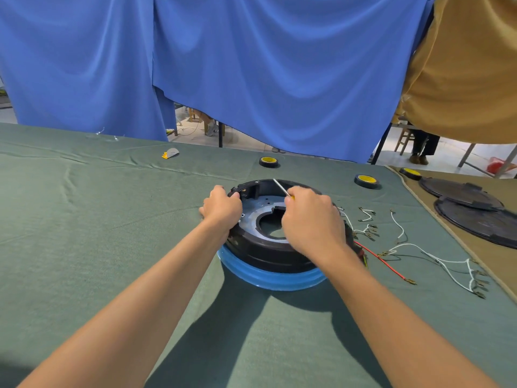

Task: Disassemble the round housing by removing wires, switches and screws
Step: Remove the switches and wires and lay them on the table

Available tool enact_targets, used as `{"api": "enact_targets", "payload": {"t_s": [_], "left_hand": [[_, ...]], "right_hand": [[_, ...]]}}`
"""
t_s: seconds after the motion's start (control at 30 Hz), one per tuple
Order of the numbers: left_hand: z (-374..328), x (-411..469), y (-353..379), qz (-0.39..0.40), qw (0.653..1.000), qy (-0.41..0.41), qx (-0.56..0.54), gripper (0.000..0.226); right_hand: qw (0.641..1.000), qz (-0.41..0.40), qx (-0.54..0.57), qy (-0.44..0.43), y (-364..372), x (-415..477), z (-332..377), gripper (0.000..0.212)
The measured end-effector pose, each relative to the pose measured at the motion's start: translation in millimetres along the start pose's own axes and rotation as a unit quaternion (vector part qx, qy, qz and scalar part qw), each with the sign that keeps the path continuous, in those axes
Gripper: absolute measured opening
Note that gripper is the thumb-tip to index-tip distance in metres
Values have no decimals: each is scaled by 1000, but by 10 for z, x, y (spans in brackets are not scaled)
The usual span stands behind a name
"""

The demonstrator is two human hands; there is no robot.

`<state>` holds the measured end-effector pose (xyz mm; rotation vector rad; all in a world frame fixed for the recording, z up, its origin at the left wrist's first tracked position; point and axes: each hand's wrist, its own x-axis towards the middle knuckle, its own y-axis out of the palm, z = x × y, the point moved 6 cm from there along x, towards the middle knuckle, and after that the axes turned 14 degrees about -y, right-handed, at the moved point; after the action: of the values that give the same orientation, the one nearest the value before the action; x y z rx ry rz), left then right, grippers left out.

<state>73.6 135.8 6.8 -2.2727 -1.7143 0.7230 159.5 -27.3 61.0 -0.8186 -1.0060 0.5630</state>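
Observation:
The round black housing (268, 256) with a blue lower rim sits on the green cloth in the middle of the table. Its inside shows a grey plate with a round opening. My left hand (221, 210) grips the housing's left wall. My right hand (312, 219) holds a screwdriver (281, 187), whose metal shaft points up and away over the housing's far side. A red wire (387, 266) still runs out from the housing's right side. Loose white wires (436, 259) with terminals lie on the cloth to the right.
Three rolls of black tape with yellow cores (269, 162) (367, 180) (410, 173) stand beyond the housing. Two black round covers (475, 214) lie on a tan cloth at the right. A small grey and yellow scrap (170, 153) lies far left. Blue curtains hang behind.

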Motion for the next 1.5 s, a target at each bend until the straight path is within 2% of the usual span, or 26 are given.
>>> {"api": "enact_targets", "payload": {"t_s": [0.07,0.13,0.2,0.3,0.43,0.53,0.73,0.9,1.07,1.17,1.27,1.33,1.4,1.5], "left_hand": [[5,-71,14,-37,999,-21,5,42],[37,-153,35,-58,997,-44,-6,39],[88,-226,24,-81,994,-69,-15,39],[145,-300,-39,-117,988,-98,0,40],[193,-259,-162,-130,986,-104,10,36],[231,-104,-302,-126,989,-83,5,35],[235,135,-444,-101,993,-41,-35,40],[281,92,-444,-142,986,-75,-33,38],[288,-11,-376,-188,978,-82,25,48],[292,85,-463,-210,974,-41,73,57],[248,187,-484,-162,985,41,42,57],[158,189,-454,-140,982,119,46,54],[89,166,-413,-134,971,186,62,50],[42,142,-345,-121,958,247,77,46]], "right_hand": [[997,-15,-77,5,30,-144,21,15],[994,-42,-103,-8,83,-188,7,17],[991,-83,-104,-21,67,-159,-55,16],[987,-130,-81,-48,36,-132,-132,25],[981,-189,-44,-29,15,-182,-71,29],[981,-184,-40,-37,87,-245,166,21],[987,-148,-53,-39,241,-179,373,27],[980,-170,-103,-30,258,-30,251,22],[990,-122,-69,26,248,144,-166,25],[987,-159,-17,29,247,49,-173,28],[982,-182,21,-37,284,-45,-20,30],[981,-185,18,-49,213,-33,-78,30],[985,-168,8,-37,135,21,-299,26],[994,-79,57,43,105,134,-835,14]]}}
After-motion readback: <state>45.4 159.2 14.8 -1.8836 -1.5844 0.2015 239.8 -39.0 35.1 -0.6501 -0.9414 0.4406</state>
